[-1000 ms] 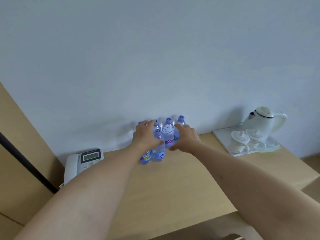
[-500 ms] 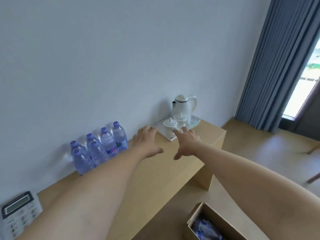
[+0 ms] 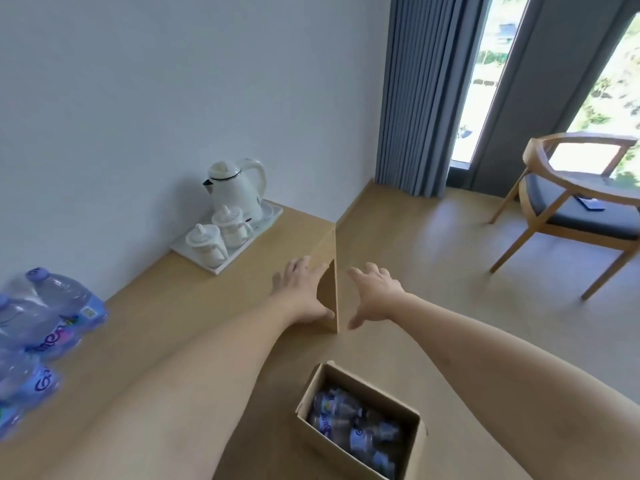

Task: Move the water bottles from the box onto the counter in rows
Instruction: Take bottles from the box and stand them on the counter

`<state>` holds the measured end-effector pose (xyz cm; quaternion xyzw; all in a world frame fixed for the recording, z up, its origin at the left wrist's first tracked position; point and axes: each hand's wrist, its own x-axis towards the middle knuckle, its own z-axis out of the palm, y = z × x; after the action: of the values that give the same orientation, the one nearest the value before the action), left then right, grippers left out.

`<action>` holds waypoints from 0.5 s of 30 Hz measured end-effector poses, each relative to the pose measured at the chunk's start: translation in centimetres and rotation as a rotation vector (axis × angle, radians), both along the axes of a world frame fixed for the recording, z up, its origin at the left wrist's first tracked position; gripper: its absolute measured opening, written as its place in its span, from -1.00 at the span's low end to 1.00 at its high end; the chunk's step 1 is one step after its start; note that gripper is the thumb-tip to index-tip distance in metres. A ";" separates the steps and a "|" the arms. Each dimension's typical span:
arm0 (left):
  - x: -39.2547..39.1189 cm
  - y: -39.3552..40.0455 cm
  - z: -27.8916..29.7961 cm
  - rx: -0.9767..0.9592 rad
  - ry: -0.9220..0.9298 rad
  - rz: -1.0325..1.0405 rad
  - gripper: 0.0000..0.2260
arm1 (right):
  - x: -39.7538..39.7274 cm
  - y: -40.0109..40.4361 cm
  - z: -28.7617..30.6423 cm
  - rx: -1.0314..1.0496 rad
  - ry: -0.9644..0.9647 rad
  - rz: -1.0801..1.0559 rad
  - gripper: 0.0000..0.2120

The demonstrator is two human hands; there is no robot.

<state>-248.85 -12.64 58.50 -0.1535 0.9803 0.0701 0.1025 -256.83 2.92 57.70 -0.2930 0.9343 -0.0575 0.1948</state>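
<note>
Bottles in box: Water bottles [image 3: 353, 427] with blue labels lie jumbled on their sides inside an open cardboard box [image 3: 412, 434] on the floor, below the counter's front edge.

Bottles on counter: A cluster of placed bottles [image 3: 45, 327] stands at the far left of the wooden counter [image 3: 194, 299], close to the wall; at least 4 show, though the frame edge cuts the group off and the full count cannot be told.

Hands: Both are empty. The left hand [image 3: 301, 289] hangs over the counter's right end, fingers spread and relaxed, touching nothing that can be made out. The right hand [image 3: 375, 294] is past the counter's end, above the floor, fingers splayed wide, palm down.

Stage: Judged from the layout, the person is between loads, reaching toward the box for more bottles.

Risk: The loose bottles overlap, so a hurried grab may catch only a cap or a slick label, and a bottle could slip and roll across the floor. The box's upright flaps could snag a wrist on the way in or out.

Surroundings: A white kettle [image 3: 239, 188] and 2 lidded cups [image 3: 221, 233] sit on a white tray [image 3: 273, 213] against the wall. A wooden armchair [image 3: 575, 206] stands near the grey curtain [image 3: 419, 91] and window.
</note>
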 end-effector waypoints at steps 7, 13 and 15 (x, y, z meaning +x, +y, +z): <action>-4.7 5.2 -7.3 0.081 -0.160 -0.095 -0.05 | -3.3 6.8 -7.4 0.073 -0.172 -0.112 0.13; -6.7 6.5 -14.4 0.113 -0.287 -0.172 -0.09 | -3.1 9.3 -14.5 0.107 -0.340 -0.213 0.08; -7.2 6.9 -17.2 0.135 -0.317 -0.194 -0.12 | -2.4 9.7 -17.6 0.132 -0.397 -0.238 0.08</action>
<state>-256.07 -5.71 41.27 -0.0599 0.9551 0.1005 0.2721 -259.25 12.66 40.10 -0.1504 0.9074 -0.0754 0.3850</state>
